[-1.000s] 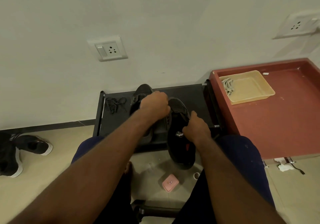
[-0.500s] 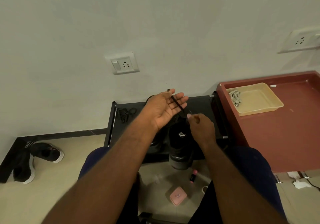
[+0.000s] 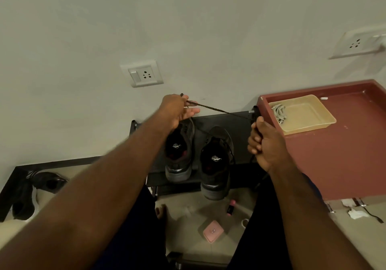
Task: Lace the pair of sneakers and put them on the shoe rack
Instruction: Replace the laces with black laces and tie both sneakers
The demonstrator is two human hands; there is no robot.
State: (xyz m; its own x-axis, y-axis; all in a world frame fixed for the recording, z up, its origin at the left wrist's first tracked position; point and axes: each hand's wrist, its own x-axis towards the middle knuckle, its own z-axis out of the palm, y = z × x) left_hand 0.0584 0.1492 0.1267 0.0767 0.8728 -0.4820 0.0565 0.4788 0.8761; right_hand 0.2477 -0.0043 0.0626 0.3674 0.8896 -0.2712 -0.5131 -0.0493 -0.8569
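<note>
Two dark sneakers stand side by side on the black shoe rack [image 3: 234, 121], toes toward the wall: the left sneaker [image 3: 178, 155] and the right sneaker [image 3: 216, 165], whose heel overhangs the rack's front edge. A black shoelace [image 3: 217, 110] is stretched taut between my hands above them. My left hand [image 3: 177, 111] pinches one end up near the wall. My right hand [image 3: 265, 144] grips the lace in a fist over the rack's right end, and the rest hangs below it. Both sneakers look unlaced; a loose lace trails at the right sneaker's eyelets.
A red table [image 3: 344, 155] with a beige tray [image 3: 302, 113] of pale cords stands right of the rack. Another black pair of shoes [image 3: 35, 190] lies on the floor at far left. A pink case [image 3: 213, 231] and pink tube [image 3: 230, 207] lie between my knees.
My hands left the sneakers and drew apart with the lace, the left rising toward the wall, the right going out to the right, pulling the lace straight. The view tilted upward.
</note>
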